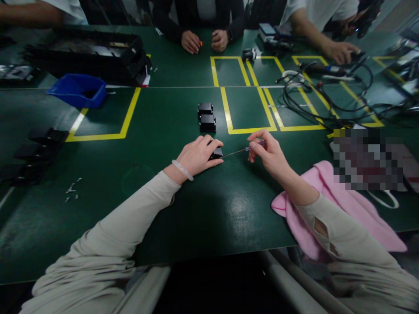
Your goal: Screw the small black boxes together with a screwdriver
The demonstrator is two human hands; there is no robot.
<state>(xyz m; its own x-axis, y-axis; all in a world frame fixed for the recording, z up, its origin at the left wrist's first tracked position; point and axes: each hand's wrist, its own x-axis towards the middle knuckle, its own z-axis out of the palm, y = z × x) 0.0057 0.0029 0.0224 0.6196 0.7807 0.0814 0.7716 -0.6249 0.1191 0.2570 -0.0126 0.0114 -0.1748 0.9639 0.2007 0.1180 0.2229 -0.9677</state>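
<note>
The left hand (198, 155), a bracelet (182, 170) at its wrist, closes around a small black block (217, 152) on the green table (157, 126), fingers on the far side and thumb on the near side; the hand hides much of the block. The right hand (266, 150) grips the handle of a screwdriver (262, 143), whose thin shaft runs leftward to the block's right end; whether the tip touches cannot be told. Just beyond the left hand stand two similar blocks (207, 117), one behind the other. Surroundings: yellow tape (131, 113) outlines areas on both sides. At far left lie dark parts (39, 150), with pale scraps (72, 188) nearer the person. A blue bin (78, 89) sits in front of stacked black trays (94, 54). At right, the person's forearm passes over a pink cloth (330, 187), beside a pixelated patch covering an item. Beyond the cloth, tangled cables (327, 98) spread across the taped areas, well apart from the screwdriver. Across the table, one co-worker's hands (219, 40) rest near the edge; another co-worker's hand (342, 53), farther right, is at a dark object above the cables.
</note>
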